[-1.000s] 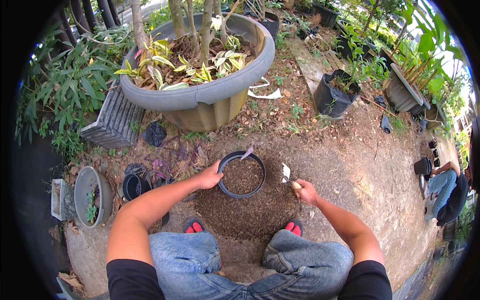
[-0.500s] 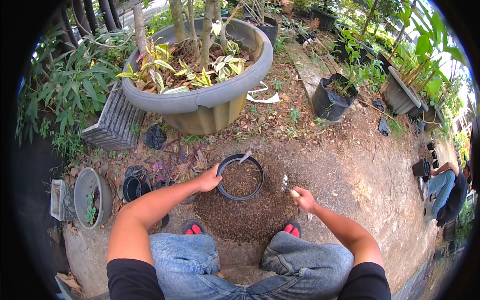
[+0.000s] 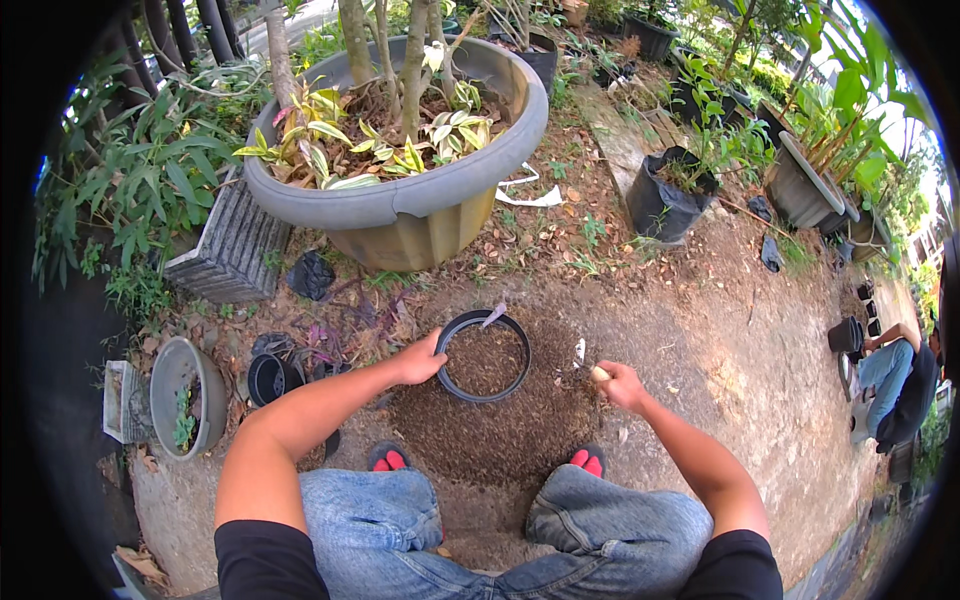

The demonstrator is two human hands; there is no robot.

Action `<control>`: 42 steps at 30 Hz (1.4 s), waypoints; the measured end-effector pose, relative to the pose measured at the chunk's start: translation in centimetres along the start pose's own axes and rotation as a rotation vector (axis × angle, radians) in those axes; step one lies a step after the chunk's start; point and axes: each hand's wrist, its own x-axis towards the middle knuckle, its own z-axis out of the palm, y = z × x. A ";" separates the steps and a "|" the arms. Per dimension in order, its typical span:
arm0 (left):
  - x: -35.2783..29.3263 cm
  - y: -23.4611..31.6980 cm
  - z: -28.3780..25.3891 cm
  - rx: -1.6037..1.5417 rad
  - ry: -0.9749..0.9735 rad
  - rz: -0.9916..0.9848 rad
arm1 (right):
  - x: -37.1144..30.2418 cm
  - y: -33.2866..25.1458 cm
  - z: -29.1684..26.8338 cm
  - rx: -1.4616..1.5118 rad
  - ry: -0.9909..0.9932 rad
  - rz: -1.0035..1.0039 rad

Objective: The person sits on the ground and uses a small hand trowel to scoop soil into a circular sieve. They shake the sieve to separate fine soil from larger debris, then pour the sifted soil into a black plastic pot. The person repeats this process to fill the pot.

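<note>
Noted large grey-rimmed planter [image 3: 400, 198], beyond a broad patch of dark loose soil [image 3: 490, 440]. Found round black pot [image 3: 484, 399] on that patch's far part, with soil inside, gripped at its left rim by the left hand [image 3: 423, 359]. To its right, saw the right hand [image 3: 622, 385] closed on a trowel [image 3: 580, 352] by its pale handle [image 3: 600, 374], with whitish blade angled away; cannot tell about blade contact with soil.
</note>
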 end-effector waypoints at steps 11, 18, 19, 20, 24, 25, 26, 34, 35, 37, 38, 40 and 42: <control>0.4 -2.0 -0.2 -0.450 -0.018 0.067 | -3.7 -14.0 -4.1 -0.272 0.043 -0.371; 0.2 -0.9 -0.4 -0.376 0.005 0.073 | -5.8 -17.4 0.5 -0.792 0.130 -0.578; 0.1 -0.9 -0.4 -0.366 0.011 0.066 | -5.7 -17.4 0.5 -0.767 0.174 -0.595; 0.0 -1.0 -0.5 -0.356 0.017 0.059 | -5.6 -17.3 0.5 -0.742 0.218 -0.612; -0.5 -0.7 -0.7 -0.304 0.014 0.055 | -5.0 -16.8 -1.5 -0.630 0.369 -0.514; -0.6 -0.2 -0.8 -0.282 0.010 0.043 | -4.6 -15.9 -2.1 -0.598 0.410 -0.470; -0.6 -0.1 -0.7 -0.260 0.009 0.028 | -4.1 -15.2 -2.5 -0.564 0.448 -0.428; -0.4 -0.5 -0.3 0.142 -0.005 0.070 | 1.4 -4.1 -2.4 -0.540 0.260 0.059; -0.1 -0.9 -0.1 0.158 0.003 0.081 | 1.7 -3.2 -1.7 -0.542 0.255 0.092; 0.3 -1.5 0.2 0.158 0.006 0.019 | 2.2 -1.6 -0.3 -0.547 0.245 0.162; 0.6 -1.3 0.4 0.159 0.006 -0.005 | 2.2 -0.8 0.2 -0.561 0.237 0.171; 0.7 -1.4 0.7 0.127 0.039 0.046 | 2.4 0.5 1.2 -0.587 0.223 0.186; 0.9 -1.6 1.0 0.108 0.058 0.085 | 2.0 1.9 2.1 -0.626 0.194 0.138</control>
